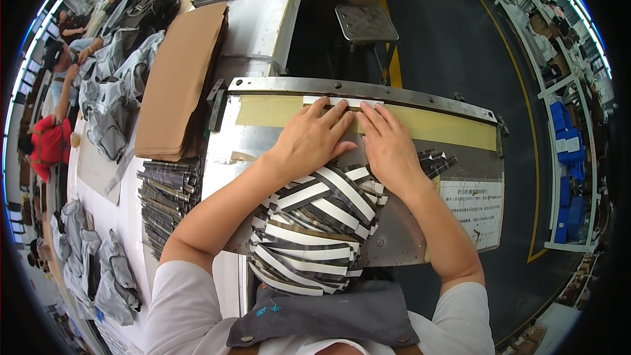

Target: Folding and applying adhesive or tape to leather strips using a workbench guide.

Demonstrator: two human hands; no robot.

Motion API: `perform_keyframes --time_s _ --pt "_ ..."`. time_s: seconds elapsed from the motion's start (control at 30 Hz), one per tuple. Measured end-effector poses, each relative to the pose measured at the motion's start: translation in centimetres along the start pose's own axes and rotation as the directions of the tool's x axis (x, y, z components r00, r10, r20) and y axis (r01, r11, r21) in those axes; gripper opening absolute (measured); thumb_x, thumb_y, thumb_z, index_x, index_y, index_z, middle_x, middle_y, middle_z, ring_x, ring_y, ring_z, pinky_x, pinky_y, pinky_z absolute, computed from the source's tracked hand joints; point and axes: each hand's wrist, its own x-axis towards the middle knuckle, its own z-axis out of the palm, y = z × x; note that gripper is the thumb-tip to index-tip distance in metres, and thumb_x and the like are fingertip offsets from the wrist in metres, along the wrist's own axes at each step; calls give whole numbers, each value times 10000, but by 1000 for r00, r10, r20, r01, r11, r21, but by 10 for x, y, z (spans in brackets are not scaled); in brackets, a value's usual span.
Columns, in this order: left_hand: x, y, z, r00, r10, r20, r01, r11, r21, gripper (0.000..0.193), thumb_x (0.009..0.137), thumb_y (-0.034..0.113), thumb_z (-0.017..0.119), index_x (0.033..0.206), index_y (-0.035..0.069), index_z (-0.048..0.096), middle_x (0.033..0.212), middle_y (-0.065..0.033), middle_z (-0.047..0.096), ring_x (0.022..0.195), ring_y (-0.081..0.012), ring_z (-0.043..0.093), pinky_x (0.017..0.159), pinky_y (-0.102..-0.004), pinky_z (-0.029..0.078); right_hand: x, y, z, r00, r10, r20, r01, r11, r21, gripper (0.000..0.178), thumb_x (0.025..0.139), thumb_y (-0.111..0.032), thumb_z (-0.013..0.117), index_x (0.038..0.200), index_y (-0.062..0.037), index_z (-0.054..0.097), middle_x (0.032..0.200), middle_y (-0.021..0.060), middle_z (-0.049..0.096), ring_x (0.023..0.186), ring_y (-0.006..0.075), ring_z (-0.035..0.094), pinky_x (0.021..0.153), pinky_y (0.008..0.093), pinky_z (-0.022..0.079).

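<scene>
A narrow white strip [358, 101] lies along the long metal bar [276, 85] at the far edge of the metal worktable. My left hand [312, 135] rests palm down with outstretched fingers, its fingertips at the strip's left and middle. Beside it, my right hand [388, 148] lies flat too, fingertips touching the strip's right part. Both hands are open and press on the surface rather than grasp. Under them runs a yellow tape band [447, 129]. Between my forearms sits a big heap of black-and-white strips [309, 236], close to my body.
Left of the worktable stand a brown board stack [177, 85] and a pile of dark strips [164, 204]. Grey fabric pieces [108, 115] cover part of the long white table, where other people work. Beyond are a metal stool [366, 23] and shelves with blue bins [568, 151].
</scene>
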Motion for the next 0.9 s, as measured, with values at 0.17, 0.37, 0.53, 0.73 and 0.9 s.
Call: perform_keyframes --time_s 0.17,0.37,0.53,0.73,0.9 --pt "-2 0 -2 1000 3 -26 -3 1000 10 498 914 362 617 1252 -1 569 1332 -149 556 1183 -349 513 1008 -426 445 3 -4 -2 999 -34 -12 33 999 -26 380 912 -84 546 1269 47 555 1391 159 515 1297 310 461 1070 428 386" --pt "-1 3 -5 999 22 -27 -22 1000 9 464 901 345 630 1200 -6 579 1280 -171 573 1168 -345 523 989 -415 456 2 -3 0 999 -26 29 26 1000 1 427 891 -55 567 1303 51 526 1406 164 494 1304 321 447 1079 425 380" --pt "-1 3 -4 998 43 -41 -41 998 43 451 896 338 635 1178 -11 584 1240 -174 589 1128 -335 547 976 -407 464 2 -5 -2 998 -60 -32 59 998 -37 400 853 -33 537 1240 66 557 1363 179 527 1249 315 500 1036 412 425" --pt "-3 3 -2 1000 25 -4 -25 998 62 443 894 333 639 1153 -23 593 1160 -159 605 1066 -315 572 930 -385 486 2 -13 -11 998 57 27 -60 989 133 401 822 4 568 1220 48 571 1305 171 546 1221 316 509 1005 423 433" --pt "0 4 -4 997 62 -38 -63 997 -37 337 867 303 673 1035 12 648 1019 -107 587 1008 -287 570 868 -386 502 5 -5 -12 996 -18 -90 31 988 149 459 807 35 566 1266 22 555 1296 163 547 1219 315 509 1009 431 423"
